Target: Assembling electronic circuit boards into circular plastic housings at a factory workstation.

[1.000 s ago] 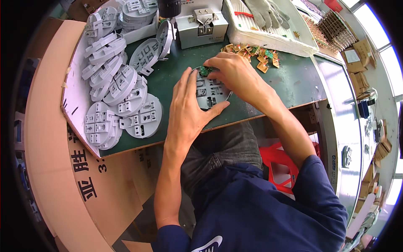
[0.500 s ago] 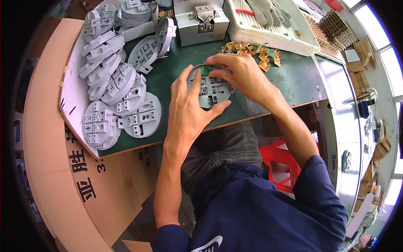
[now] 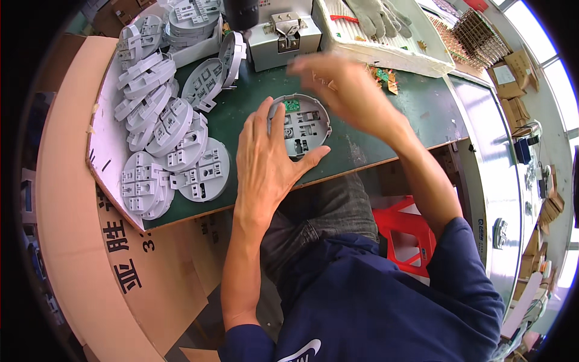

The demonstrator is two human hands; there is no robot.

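Observation:
A round grey plastic housing (image 3: 309, 128) lies on the green tabletop with its moulded inner side up. A small green circuit board (image 3: 292, 106) sits inside its far rim. My left hand (image 3: 265, 151) grips the housing, with fingers along the left side and the thumb at the near right rim. My right hand (image 3: 338, 84) is lifted off to the far right of the housing, over small yellow-brown and green board pieces (image 3: 389, 81). Motion smears its fingers, so whether it holds anything does not show.
Several similar grey housings (image 3: 175, 127) are piled at the left. Behind stands a box-shaped metal device (image 3: 286, 45), with a dark cylinder (image 3: 242, 13) hanging beside it. A white foam tray (image 3: 386, 57) with grey gloves (image 3: 377, 21) is at the back right.
My right hand has left the housing and moved away over the small board pieces. My left hand stays on the housing. The dark cylinder has come into view at the top.

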